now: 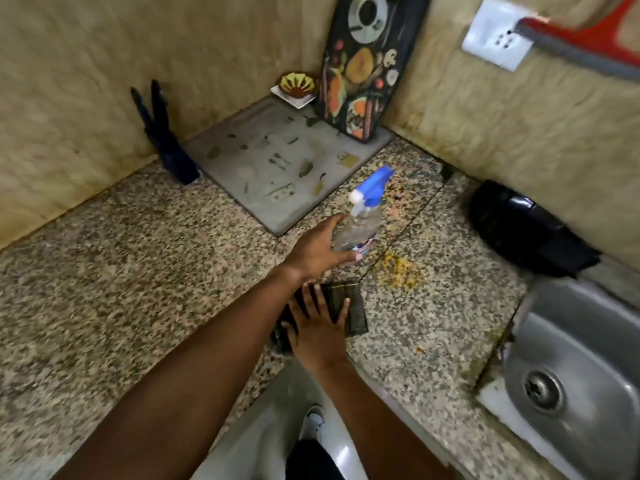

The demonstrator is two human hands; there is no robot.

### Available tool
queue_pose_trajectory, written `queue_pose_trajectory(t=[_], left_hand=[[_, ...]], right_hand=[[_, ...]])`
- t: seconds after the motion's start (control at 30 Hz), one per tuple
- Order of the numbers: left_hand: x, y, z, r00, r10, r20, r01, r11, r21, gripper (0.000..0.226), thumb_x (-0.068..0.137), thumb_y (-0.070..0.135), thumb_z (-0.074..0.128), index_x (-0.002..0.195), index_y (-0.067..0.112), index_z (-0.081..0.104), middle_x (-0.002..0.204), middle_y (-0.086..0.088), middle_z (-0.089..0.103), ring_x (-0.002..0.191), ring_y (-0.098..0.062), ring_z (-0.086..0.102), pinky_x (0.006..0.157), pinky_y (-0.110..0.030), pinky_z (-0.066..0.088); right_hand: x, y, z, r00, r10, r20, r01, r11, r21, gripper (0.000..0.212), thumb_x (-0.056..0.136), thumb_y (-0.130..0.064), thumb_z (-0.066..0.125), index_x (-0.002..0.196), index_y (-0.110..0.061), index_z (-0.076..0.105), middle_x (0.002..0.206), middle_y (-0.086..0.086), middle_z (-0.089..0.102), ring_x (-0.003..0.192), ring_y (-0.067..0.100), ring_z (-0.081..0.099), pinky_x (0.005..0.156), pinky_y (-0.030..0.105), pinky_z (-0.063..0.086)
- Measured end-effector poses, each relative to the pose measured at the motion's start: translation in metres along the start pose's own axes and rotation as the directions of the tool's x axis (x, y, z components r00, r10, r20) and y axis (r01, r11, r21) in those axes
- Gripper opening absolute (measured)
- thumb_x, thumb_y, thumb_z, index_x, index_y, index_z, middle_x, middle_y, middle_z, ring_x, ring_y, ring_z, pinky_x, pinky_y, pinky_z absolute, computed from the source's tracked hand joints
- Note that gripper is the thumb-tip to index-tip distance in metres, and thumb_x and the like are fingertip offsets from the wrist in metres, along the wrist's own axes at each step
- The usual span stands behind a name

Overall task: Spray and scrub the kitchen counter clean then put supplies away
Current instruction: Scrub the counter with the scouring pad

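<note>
A clear spray bottle (363, 220) with a blue and white trigger head stands on the speckled stone counter (138, 271). My left hand (311, 251) grips its body, thumb on the near side and fingertips curled under the label. My right hand (318, 330) lies flat with straight fingers on a dark scrub pad (356, 317) near the counter's front edge. A yellow-orange stain (401, 271) sits on the counter to the right of the bottle, and more specks (401, 199) lie behind it.
A grey printed mat (287, 161) lies in the corner, with a patterned cutting board (367, 64), a small dish (298, 86) and a dark blue knife block (166, 140) by the walls. A black object (519, 226) and a steel sink (571, 358) are at the right. A red squeegee (595, 39) hangs near a wall socket (498, 32).
</note>
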State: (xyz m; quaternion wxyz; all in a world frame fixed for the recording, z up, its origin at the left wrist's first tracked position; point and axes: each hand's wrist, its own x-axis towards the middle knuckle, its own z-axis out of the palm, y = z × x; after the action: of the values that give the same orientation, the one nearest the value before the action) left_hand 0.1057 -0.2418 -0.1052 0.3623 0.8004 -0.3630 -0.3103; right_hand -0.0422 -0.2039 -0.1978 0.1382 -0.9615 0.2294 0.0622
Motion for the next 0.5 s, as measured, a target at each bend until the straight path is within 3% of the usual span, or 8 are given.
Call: queue_pose_trajectory(t=[0.13, 0.23, 0.33, 0.4, 0.5], left_hand=[[0.024, 0.025, 0.019, 0.997, 0.059, -0.042, -0.059, 0.998, -0.007, 0.054, 0.081, 0.031, 0.076, 0.130, 0.024, 0.055, 0.115, 0.001, 0.068, 0.106, -0.017, 0.066, 0.088, -0.025, 0.048], [0.024, 0.019, 0.010, 0.985, 0.015, -0.174, -0.032, 0.995, -0.099, 0.040, 0.081, 0.028, 0.074, 0.118, 0.022, 0.062, 0.111, -0.009, 0.066, 0.098, -0.018, 0.067, 0.084, -0.026, 0.051], [0.002, -0.003, -0.037, 0.910, -0.020, -0.414, 0.038, 0.999, 0.037, 0.050, 0.086, 0.041, 0.070, 0.125, 0.014, 0.056, 0.102, -0.002, 0.069, 0.087, -0.016, 0.066, 0.075, -0.021, 0.047], [-0.024, -0.024, -0.075, 0.848, -0.071, -0.526, 0.138, 0.986, 0.089, 0.055, 0.087, 0.052, 0.064, 0.125, 0.014, 0.054, 0.106, -0.009, 0.069, 0.095, -0.026, 0.066, 0.081, -0.030, 0.049], [-0.071, -0.079, -0.116, 0.771, -0.212, -0.600, 0.314, 0.947, 0.069, 0.059, 0.090, 0.049, 0.062, 0.129, 0.005, 0.053, 0.120, -0.021, 0.063, 0.109, -0.039, 0.060, 0.085, -0.035, 0.044]], right_hand=[[0.003, 0.010, -0.008, 1.000, -0.015, 0.022, 0.015, 1.000, -0.003, 0.057, 0.095, -0.053, 0.023, 0.147, -0.035, 0.038, 0.160, -0.003, 0.031, 0.151, 0.023, 0.021, 0.104, 0.074, -0.012], [0.010, 0.019, -0.012, 1.000, -0.008, 0.009, 0.008, 1.000, 0.001, 0.057, 0.096, -0.054, 0.023, 0.149, -0.035, 0.034, 0.161, -0.002, 0.028, 0.152, 0.023, 0.018, 0.103, 0.075, -0.014], [0.030, 0.032, -0.019, 0.999, 0.036, -0.011, -0.036, 0.999, 0.002, 0.059, 0.096, -0.055, 0.027, 0.152, -0.036, 0.028, 0.162, -0.003, 0.026, 0.152, 0.022, 0.014, 0.105, 0.077, -0.008], [0.048, 0.038, -0.026, 0.998, 0.057, 0.019, -0.058, 0.998, 0.017, 0.058, 0.098, -0.055, 0.027, 0.154, -0.038, 0.021, 0.165, -0.005, 0.017, 0.153, 0.020, 0.004, 0.105, 0.076, -0.010], [0.058, 0.032, -0.027, 0.996, 0.069, 0.058, -0.071, 0.997, 0.030, 0.058, 0.100, -0.053, 0.024, 0.155, -0.037, 0.015, 0.166, -0.004, 0.009, 0.153, 0.021, -0.002, 0.106, 0.077, -0.010]])
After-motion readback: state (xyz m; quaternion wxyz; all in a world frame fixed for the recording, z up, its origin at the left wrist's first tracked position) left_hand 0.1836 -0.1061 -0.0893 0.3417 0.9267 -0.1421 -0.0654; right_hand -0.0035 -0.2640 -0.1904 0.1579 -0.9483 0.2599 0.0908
